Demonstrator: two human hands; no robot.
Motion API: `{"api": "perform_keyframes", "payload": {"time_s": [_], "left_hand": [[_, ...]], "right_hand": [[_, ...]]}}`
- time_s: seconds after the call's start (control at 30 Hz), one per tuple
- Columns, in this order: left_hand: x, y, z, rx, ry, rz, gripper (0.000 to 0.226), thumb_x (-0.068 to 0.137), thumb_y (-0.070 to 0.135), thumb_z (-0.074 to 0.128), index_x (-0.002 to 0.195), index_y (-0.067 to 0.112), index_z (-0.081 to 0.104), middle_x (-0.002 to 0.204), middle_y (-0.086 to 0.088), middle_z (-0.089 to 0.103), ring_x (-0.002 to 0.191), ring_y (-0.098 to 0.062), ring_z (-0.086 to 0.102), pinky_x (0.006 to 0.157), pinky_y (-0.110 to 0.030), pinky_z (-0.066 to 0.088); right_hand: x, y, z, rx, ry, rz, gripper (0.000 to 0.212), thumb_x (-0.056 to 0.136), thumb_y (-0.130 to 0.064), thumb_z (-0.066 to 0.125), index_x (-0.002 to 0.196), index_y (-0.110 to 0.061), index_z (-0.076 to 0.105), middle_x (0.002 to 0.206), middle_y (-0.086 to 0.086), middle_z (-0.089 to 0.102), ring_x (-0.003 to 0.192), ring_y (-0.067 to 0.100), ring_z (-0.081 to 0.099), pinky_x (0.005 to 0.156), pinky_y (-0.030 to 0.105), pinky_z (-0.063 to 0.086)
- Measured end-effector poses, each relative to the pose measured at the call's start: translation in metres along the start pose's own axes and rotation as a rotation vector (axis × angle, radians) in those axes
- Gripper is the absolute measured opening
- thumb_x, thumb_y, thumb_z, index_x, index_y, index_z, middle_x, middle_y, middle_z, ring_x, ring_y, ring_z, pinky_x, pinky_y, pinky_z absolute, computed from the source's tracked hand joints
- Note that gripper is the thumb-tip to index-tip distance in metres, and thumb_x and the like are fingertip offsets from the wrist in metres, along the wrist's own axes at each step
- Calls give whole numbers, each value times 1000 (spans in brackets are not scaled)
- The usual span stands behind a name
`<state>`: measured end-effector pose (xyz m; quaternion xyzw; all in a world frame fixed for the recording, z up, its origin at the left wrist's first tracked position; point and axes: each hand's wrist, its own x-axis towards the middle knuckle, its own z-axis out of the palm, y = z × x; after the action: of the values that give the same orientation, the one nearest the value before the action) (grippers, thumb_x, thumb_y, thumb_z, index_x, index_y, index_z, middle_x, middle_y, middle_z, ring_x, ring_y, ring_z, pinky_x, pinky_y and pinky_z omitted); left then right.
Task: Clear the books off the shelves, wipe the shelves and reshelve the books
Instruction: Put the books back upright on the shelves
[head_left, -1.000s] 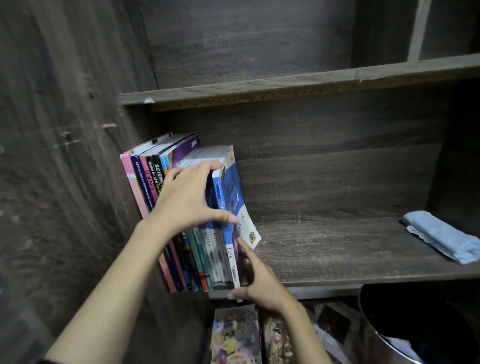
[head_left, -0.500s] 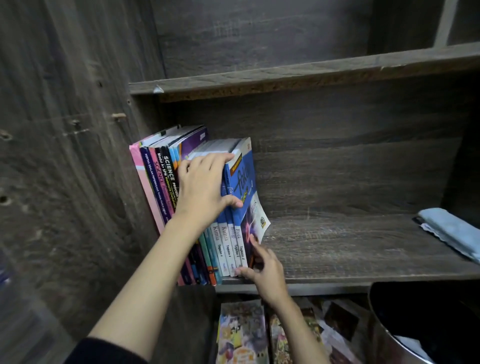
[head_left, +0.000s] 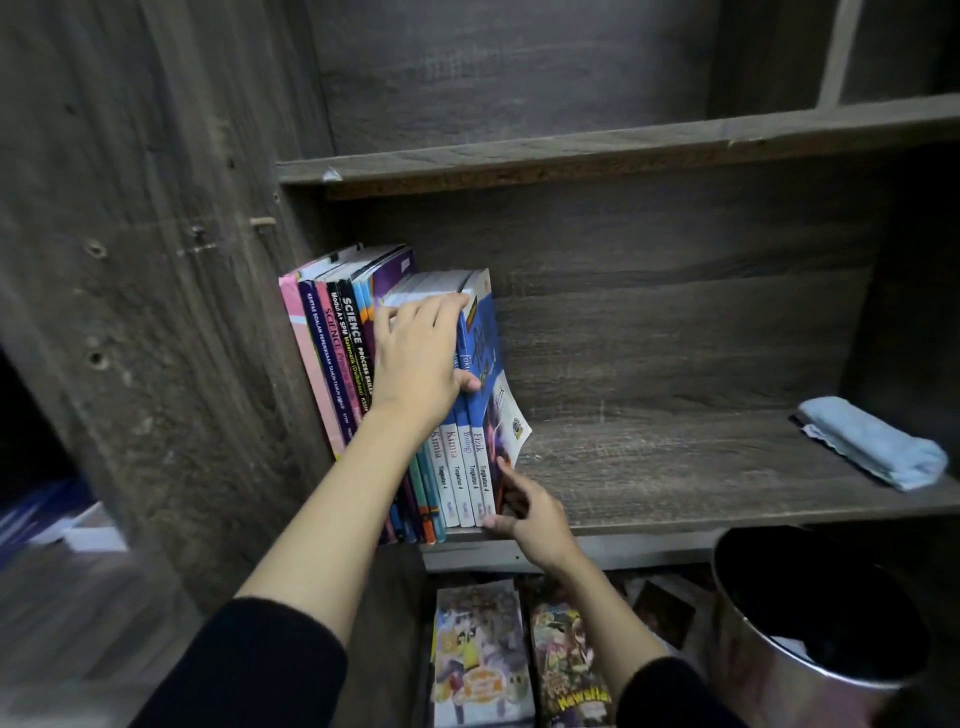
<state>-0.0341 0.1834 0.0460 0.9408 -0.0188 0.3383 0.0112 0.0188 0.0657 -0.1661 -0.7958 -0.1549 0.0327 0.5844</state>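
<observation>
Dark wood-grain shelf (head_left: 675, 467), with the row of books (head_left: 353, 332) packed at its left end in the middle of the frame. The row leans left against the side panel (head_left: 182, 312). The rightmost of them are the blue textbooks (head_left: 452, 467), with spines reading Kimia, Biologi and Fizik. The Fizik textbook (head_left: 485, 338) is on the outside, its cover bowing away at the bottom.

The left hand (head_left: 421, 358) grips the blue textbooks from above, fingers hooked over their top edges and thumb pressed on the Fizik cover. The right hand (head_left: 524, 512) pinches the foot of the Fizik textbook, thumb at the base of the spine and fingers up along the loose cover.

With a folded light blue cloth (head_left: 872, 441) lying at the right end of the shelf, this looks like books being settled back into place, though they could equally be about to come out.

Either way, the group is best moved as one block:
- The left hand should squeeze the tops together while the right pushes the feet in flush, so the spines line up.
- The curled cover wants flattening against its pages before the hold is relaxed, or it may crease.
- The row has no support on its right, so it should be tipped firmly towards the side panel, or the outer books will probably slide down.

Comic books (head_left: 478, 660) and a metal bin (head_left: 779, 670) sit below, where a dropped book could land.
</observation>
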Motion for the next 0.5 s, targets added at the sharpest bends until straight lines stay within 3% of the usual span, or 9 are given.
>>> {"api": "perform_keyframes", "payload": {"time_s": [0.2, 0.5], "left_hand": [[-2, 2, 5, 42, 43, 0, 86, 74, 43, 72, 145, 20, 29, 143, 4, 41, 134, -16, 32, 114, -40, 8], [-1, 0, 9, 102, 59, 17, 86, 78, 45, 68, 147, 18, 25, 146, 3, 38, 135, -17, 30, 114, -40, 9]], "right_hand": [[-1, -6, -1, -4, 42, 24, 79, 71, -10, 82, 141, -17, 46, 136, 3, 54, 127, 16, 49, 111, 34, 37], [2, -1, 4, -39, 63, -10, 75, 77, -8, 78, 143, -15, 43, 137, 9, 54, 125, 20, 52, 109, 36, 39]]}}
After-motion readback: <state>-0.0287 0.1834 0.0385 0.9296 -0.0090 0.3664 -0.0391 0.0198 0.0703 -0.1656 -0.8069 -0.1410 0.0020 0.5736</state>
